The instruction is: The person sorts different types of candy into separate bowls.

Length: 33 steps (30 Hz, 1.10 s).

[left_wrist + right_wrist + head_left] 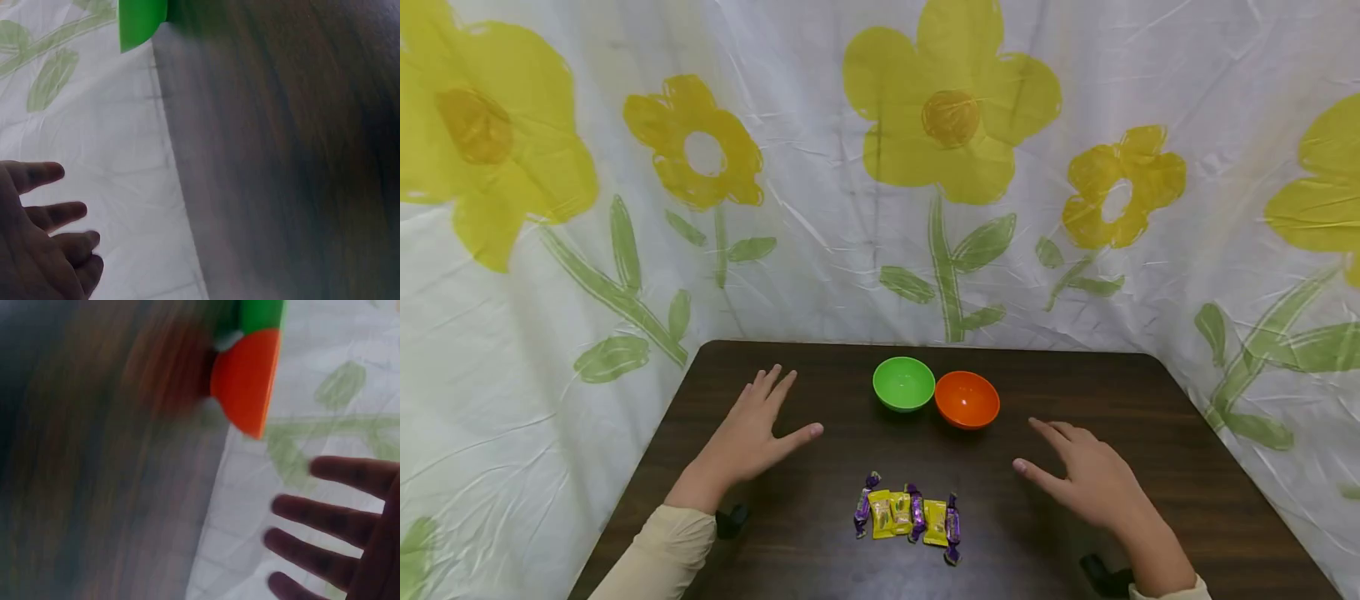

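1. fingers and thumb of a person's left hand (737, 446) are standing wide apart in the head view, the fingers nearly straight, gripping nothing; the left wrist view is showing four digits, the lower two bending a little and lying close together.
2. fingers of the right hand (1090, 475) are reaching out lightly bent, its thumb standing well away from them, likewise gripping nothing; the right wrist view is showing four of them side by side with gaps between.
3. six wrapped candies (917, 514), three yellow and three purple, are lying in a row on the dark wood-grain table (1000, 550), between the two hands; only the head view is showing them.
4. beyond the row, a green bowl (903, 383) and an orange bowl (967, 400) are sitting side by side, rims seeming to meet. the head view is looking down into both; the right wrist view is catching them from the side, while the left wrist view is showing part of the green one alone.
5. both hands are hovering over the table, the left pointing away from the body, the right angling inward with its fingertips near the orange bowl.
6. pale sleeves (658, 550) are covering the forearms, and a flower-painted white cloth (820, 283) is hanging behind the table.
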Motion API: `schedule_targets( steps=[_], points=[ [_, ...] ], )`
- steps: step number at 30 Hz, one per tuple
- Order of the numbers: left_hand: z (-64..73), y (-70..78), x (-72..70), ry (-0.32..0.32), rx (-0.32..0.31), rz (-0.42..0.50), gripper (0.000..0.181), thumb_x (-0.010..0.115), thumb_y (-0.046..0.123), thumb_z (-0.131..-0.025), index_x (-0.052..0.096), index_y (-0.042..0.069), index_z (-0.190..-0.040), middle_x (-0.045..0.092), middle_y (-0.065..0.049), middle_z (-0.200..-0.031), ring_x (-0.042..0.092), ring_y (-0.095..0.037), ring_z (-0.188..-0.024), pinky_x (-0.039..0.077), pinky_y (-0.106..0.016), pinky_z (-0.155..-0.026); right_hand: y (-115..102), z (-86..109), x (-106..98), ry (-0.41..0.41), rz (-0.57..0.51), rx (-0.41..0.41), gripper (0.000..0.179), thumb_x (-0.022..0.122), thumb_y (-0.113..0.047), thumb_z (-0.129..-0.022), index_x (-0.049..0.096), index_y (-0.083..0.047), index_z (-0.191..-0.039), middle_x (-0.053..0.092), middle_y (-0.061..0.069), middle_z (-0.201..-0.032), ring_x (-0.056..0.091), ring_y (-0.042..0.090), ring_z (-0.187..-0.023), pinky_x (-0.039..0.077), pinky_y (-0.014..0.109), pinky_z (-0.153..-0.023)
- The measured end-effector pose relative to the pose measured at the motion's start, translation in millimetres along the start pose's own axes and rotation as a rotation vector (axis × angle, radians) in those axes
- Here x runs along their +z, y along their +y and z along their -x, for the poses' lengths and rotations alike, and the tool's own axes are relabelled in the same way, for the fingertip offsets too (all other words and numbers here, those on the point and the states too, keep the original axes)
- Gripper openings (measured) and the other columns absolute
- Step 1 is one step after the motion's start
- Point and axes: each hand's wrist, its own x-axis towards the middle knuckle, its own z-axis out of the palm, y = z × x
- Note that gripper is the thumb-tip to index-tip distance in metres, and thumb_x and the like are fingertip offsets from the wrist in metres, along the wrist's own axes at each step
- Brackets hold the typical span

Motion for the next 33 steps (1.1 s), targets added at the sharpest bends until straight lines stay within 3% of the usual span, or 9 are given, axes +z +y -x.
schedule_targets(
  steps=[4,8,10,16,22,33],
  points=[
    [-9.3,2.4,7.1,-0.019,0.029,0.033,0.105,0.061,0.077,-0.094,0.027,0.012,-0.170,0.022,-0.017,-0.177,0.018,-0.047,-0.163,0.021,-0.071,-0.127,-14,1.1,6,-0.052,-0.025,-0.003,0.067,0.063,-0.074,-0.094,0.077,-0.014,-0.121,0.073,0.005,-0.119,0.072,0.025,-0.105,0.061,0.051,-0.087],
    [-22.1,9.0,14.7,-0.046,0.062,0.040,0.108,0.059,0.079,-0.093,0.026,0.011,-0.170,0.023,-0.015,-0.177,0.021,-0.043,-0.163,0.025,-0.067,-0.128,-29,3.9,17,-0.094,-0.077,-0.055,0.049,0.070,-0.070,-0.092,0.076,-0.021,-0.097,0.068,-0.009,-0.094,0.064,0.006,-0.081,0.058,0.030,-0.070],
    [-29.5,13.1,19.1,-0.074,0.077,0.046,0.111,0.059,0.081,-0.092,0.026,0.010,-0.170,0.023,-0.013,-0.177,0.021,-0.041,-0.164,0.025,-0.064,-0.129,-38,5.9,24,-0.117,-0.103,-0.086,0.044,0.073,-0.068,-0.091,0.073,-0.023,-0.092,0.064,-0.012,-0.088,0.057,0.001,-0.074,0.053,0.026,-0.065],
    [-54.6,21.5,37.0,-0.131,0.115,0.040,0.110,0.054,0.084,-0.092,0.025,0.013,-0.170,0.022,-0.011,-0.178,0.020,-0.037,-0.165,0.026,-0.062,-0.130,-62,9.6,44,-0.198,-0.153,-0.138,0.042,0.076,-0.065,-0.090,0.070,-0.023,-0.091,0.054,-0.014,-0.083,0.046,0.001,-0.068,0.043,0.025,-0.059],
    [-75.3,27.9,54.5,-0.157,0.170,0.002,0.111,0.053,0.082,-0.094,0.022,0.008,-0.170,0.019,-0.015,-0.178,0.020,-0.038,-0.164,0.026,-0.060,-0.130,-76,10.7,55,-0.287,-0.191,-0.101,0.041,0.077,-0.064,-0.089,0.068,-0.024,-0.085,0.055,-0.013,-0.080,0.046,0.004,-0.064,0.041,0.026,-0.056],
    [-111.1,35.3,83.2,-0.208,0.267,-0.111,0.115,0.042,0.085,-0.096,0.014,0.001,-0.170,0.019,-0.021,-0.177,0.020,-0.033,-0.165,0.024,-0.051,-0.132,-90,6.7,63,-0.312,-0.195,-0.041,0.040,0.084,-0.054,-0.086,0.060,-0.024,-0.076,0.050,-0.008,-0.074,0.043,0.007,-0.061,0.032,0.027,-0.053]
  ],
)
